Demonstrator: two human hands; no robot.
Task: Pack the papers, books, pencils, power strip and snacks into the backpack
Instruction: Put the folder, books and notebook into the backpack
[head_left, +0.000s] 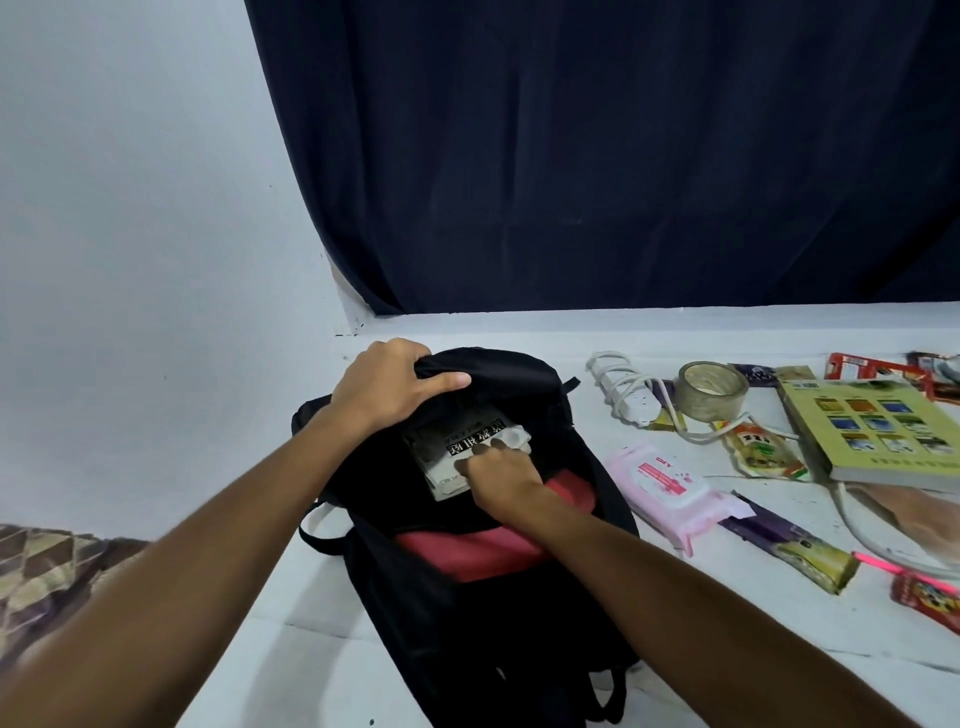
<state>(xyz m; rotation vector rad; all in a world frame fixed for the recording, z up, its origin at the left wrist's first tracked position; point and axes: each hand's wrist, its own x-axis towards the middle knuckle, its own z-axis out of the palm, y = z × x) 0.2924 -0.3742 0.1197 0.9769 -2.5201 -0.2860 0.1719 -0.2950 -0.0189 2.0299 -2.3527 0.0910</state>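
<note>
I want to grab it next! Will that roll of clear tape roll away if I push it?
Probably not: the tape roll lies flat on the table, so it should slide. It looks stiff and light. Stood on edge, it likely would roll.

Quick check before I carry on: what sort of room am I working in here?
Probably a room in a home, perhaps a bedroom or study corner. A dark curtain hangs over a white ledge, a patterned cushion or bedding lies at lower left, and the backpack sits on a white surface among books and snacks.

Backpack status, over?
Left hand grips backpack rim open. Right hand pushes book inside. Power strip, green book, snacks still outside.
</note>
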